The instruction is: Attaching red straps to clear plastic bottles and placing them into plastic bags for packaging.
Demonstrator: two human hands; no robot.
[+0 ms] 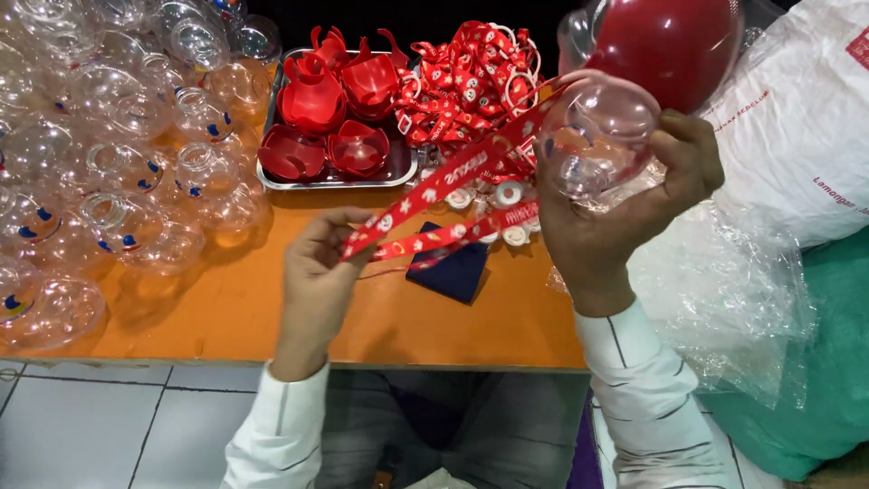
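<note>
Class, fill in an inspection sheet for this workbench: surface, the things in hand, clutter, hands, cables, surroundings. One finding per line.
Surface: orange table, worn front edge.
Things in hand: red printed lanyard stretched between both hands; clear plastic globe with a red half-shell above it.
Clutter: clear globes heaped at left; metal tray of red shell pieces; lanyard pile; white caps; dark blue cloth.
Hands: left hand pinches the lanyard; right hand grips the globe.
Cables: nothing seen.
Surroundings: plastic bags at right; tiled floor.

Orange table [226,317], pale grey tiled floor [90,426] below, dark wall [453,18] behind, bright overhead light
</note>
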